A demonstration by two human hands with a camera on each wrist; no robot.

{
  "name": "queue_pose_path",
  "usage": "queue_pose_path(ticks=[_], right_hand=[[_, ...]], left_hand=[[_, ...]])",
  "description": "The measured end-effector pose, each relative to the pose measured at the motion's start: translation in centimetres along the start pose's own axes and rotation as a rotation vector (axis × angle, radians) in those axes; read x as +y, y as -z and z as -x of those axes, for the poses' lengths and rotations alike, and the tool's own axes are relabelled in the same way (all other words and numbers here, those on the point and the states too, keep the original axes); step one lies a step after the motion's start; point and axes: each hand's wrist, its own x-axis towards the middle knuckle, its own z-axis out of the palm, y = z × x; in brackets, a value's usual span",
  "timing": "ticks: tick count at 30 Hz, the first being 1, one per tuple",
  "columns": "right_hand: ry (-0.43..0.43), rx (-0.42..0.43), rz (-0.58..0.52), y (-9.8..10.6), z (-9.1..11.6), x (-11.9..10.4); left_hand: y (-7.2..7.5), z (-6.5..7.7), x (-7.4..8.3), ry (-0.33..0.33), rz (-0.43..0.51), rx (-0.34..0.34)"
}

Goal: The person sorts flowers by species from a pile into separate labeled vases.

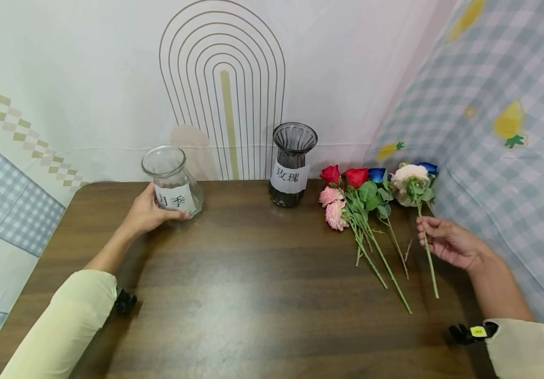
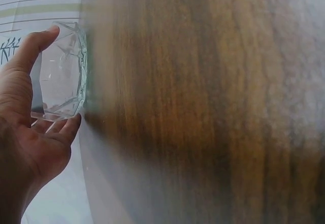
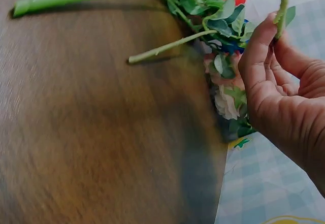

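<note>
At the back left of the table, my left hand [image 1: 149, 210] grips a clear glass vase [image 1: 195, 192] around its lower body, thumb across the front by the white paper label. The left wrist view shows the vase's faceted base [image 2: 63, 76] between thumb and fingers. On the right, my right hand [image 1: 454, 245] pinches the green stem of a cream-pink flower [image 1: 408, 175] between thumb and fingertips. Its bloom points toward the back and its stem end toward the front. Part of that stem [image 3: 284, 0] shows in the right wrist view, bloom out of frame.
A dark grey glass vase [image 1: 291, 152] with a labelled front stands at the back middle. Right of it lie red roses [image 1: 357, 177], pink flowers [image 1: 335, 215] and blue flowers [image 1: 377, 175], stems toward the front. Patterned cloth [image 1: 499, 173] hangs behind and along the right side.
</note>
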Motion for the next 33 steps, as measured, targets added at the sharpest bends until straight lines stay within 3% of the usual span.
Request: queue_pose_path(ticks=[5,9,23,33], right_hand=[[0.031,-0.062,-0.081,-0.4,-0.4,-0.3],[0.060,-0.065,-0.108,-0.8,-0.7,-0.5],[0.159,0.085,0.162,-2.5,-1.6,-0.8],[0.257,0.202,0.102,-4.1,-3.3,0.2]], left_hand=[[0.1,-0.3,0.0,-0.001,-0.001,-0.004],[0.1,-0.5,0.0,-0.001,0.002,-0.003],[0.3,-0.2,0.0,0.011,0.003,0.012],[0.1,0.0,0.0,0.005,-0.008,0.005]])
